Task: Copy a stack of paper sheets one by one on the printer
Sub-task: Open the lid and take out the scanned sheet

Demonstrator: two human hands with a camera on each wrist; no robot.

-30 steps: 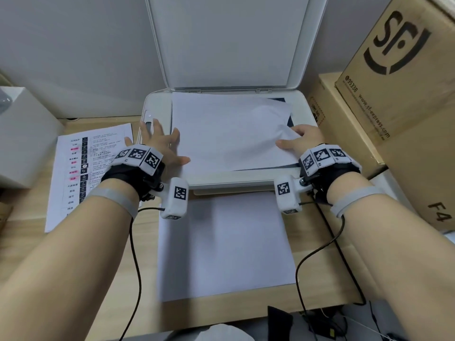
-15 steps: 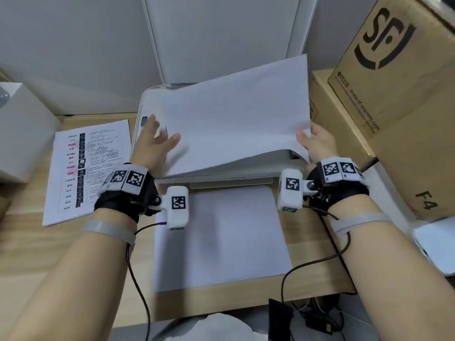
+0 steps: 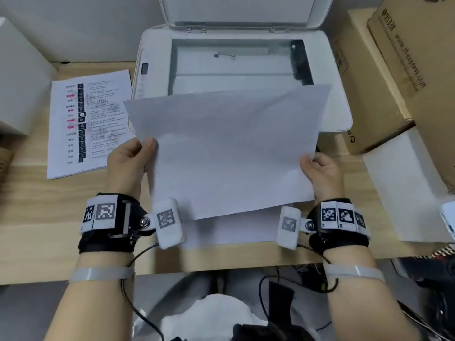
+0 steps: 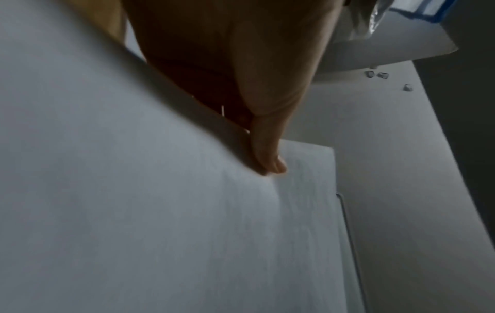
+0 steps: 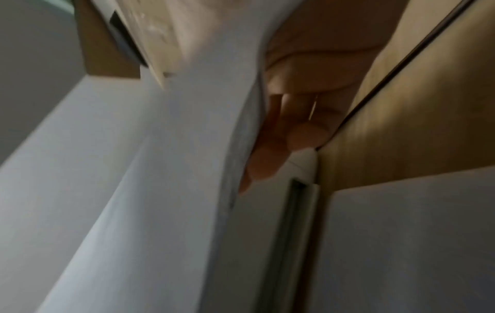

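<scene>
Paper, plastic, glass, wood and cardboard

The held sheet (image 3: 229,148) is thin matt white paper; the printer (image 3: 334,77) is smooth white plastic with a glossy glass bed (image 3: 231,67); the tabletop (image 3: 39,212) beneath it is pale wood-grain, the boxes (image 3: 384,77) beside it matt brown cardboard.

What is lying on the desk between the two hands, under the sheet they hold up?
In the head view, more white paper lies flat on the desk, beneath the held sheet, between the left hand and right hand.
</scene>
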